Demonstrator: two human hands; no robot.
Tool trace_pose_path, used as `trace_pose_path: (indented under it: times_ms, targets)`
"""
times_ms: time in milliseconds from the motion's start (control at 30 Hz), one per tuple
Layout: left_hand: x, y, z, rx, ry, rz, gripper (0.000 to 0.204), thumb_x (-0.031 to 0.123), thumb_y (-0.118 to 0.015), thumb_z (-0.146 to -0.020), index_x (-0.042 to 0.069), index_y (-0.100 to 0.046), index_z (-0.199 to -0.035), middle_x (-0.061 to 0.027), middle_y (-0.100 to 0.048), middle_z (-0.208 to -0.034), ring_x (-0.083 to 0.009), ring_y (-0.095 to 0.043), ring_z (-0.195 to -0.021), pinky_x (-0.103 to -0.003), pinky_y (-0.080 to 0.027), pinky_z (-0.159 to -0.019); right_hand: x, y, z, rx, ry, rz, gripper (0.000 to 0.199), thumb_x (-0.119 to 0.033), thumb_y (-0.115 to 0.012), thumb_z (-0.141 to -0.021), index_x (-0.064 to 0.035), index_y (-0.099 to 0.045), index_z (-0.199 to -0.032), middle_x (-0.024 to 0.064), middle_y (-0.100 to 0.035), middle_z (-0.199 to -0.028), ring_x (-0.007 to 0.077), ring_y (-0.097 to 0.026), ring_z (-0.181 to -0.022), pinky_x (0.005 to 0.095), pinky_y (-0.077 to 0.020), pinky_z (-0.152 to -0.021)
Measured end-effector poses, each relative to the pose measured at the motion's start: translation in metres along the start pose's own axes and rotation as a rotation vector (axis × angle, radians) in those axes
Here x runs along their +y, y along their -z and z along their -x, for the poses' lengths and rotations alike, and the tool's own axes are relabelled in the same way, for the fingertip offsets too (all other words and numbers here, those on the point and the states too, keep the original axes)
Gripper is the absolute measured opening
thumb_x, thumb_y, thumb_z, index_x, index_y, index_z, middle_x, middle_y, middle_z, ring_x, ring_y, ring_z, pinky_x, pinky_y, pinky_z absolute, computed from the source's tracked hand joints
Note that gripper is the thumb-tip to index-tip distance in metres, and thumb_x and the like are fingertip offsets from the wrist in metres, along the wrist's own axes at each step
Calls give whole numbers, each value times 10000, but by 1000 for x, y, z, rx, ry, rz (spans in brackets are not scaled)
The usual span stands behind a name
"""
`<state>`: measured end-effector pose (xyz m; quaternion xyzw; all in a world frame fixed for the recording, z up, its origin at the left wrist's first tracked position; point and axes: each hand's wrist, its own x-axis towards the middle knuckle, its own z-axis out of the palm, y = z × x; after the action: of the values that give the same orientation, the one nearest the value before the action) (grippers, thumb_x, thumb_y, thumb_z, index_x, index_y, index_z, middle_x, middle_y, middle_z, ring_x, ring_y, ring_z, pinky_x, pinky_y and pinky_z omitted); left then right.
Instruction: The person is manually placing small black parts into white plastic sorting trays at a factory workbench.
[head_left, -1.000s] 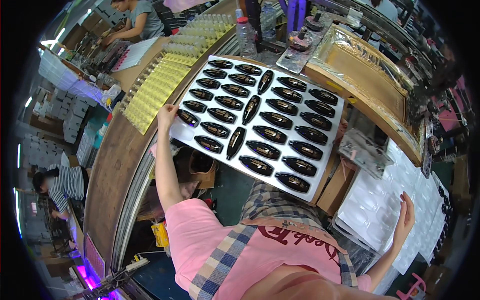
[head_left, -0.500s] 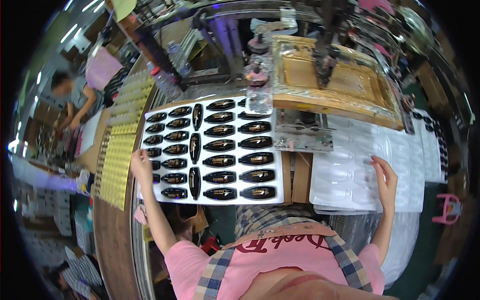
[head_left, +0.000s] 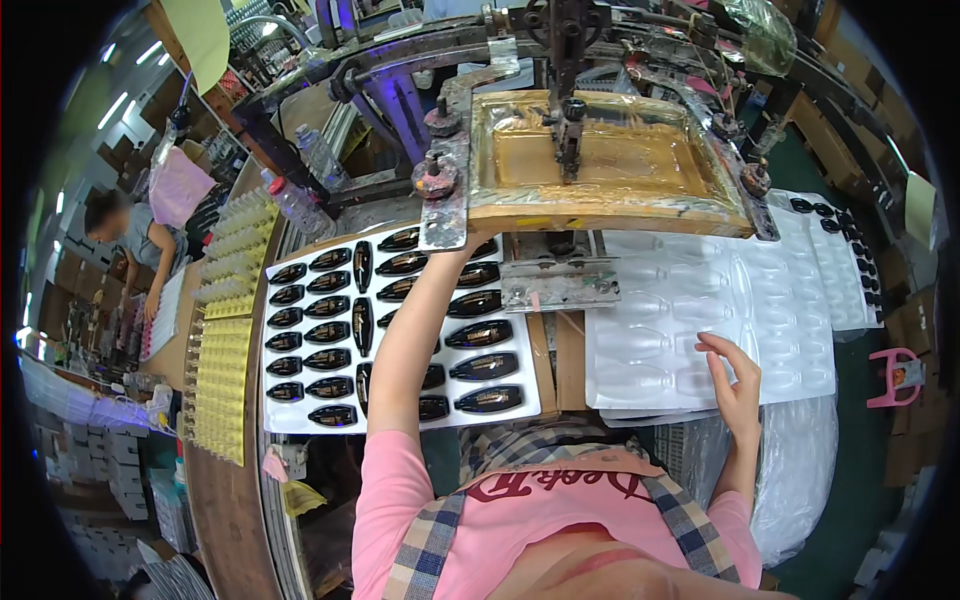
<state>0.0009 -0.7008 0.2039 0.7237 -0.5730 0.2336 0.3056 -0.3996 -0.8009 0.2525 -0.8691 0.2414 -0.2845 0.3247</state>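
My left hand (head_left: 462, 243) has left the near-left corner of the white tray of black oval pieces (head_left: 300, 415) and now reaches to its far edge, under the screen-printing frame (head_left: 600, 215); its grip looks hidden, so I cannot tell. My right hand (head_left: 735, 385) rests open on the clear blister tray (head_left: 650, 350).

Around you: a curved wooden workbench (head_left: 215, 500), a dark green floor (head_left: 850, 480) at right, and a metal-framed printing machine (head_left: 600, 150) ahead. At far left, ceiling strip lights (head_left: 118, 105) glow above stacked cartons (head_left: 110, 450); another person (head_left: 135, 240) works there.
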Motion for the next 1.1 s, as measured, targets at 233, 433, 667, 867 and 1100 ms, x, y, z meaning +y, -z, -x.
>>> trace_pose_path:
  times_ms: [233,433,667,867,1100]
  targets:
    - [14,13,-22,-5,347,421,197,130,-535,-810,26,-553,-976,-101,-589,-894,-187,-543,-797,-293,-439,-713,9,-2,1,-1,-46,-29,206,-54,-512,-812,19,-583,-991,126,-628,-885,202,-597,-838,289,-437,-760]
    - [19,31,-41,99,642,1003,203,107,-537,-814,16,-558,-995,-75,-593,-895,-143,-541,-781,-260,-440,-695,3,-11,-9,-53,-11,-56,205,-57,-515,-811,12,-584,-992,127,-629,-880,205,-600,-839,286,-439,-756]
    - [21,70,-19,246,831,1317,213,80,-539,-820,5,-563,-1017,-45,-598,-895,-91,-539,-763,-220,-442,-674,-6,-20,-10,-69,16,-65,204,-45,-512,-808,8,-587,-990,124,-631,-878,208,-603,-842,283,-441,-759]
    - [-15,100,66,335,870,1257,223,102,-558,-828,7,-552,-1030,-51,-597,-924,-66,-538,-773,-197,-441,-642,-29,-38,-9,-113,65,-147,197,-11,-514,-794,11,-596,-972,125,-631,-879,209,-609,-827,281,-451,-747]
    - [7,148,169,632,1064,1105,187,82,-553,-830,30,-531,-1008,-70,-604,-920,-76,-547,-781,-179,-432,-617,-63,-71,-14,-218,228,-236,190,10,-525,-768,9,-605,-940,130,-633,-851,233,-619,-775,283,-474,-698]
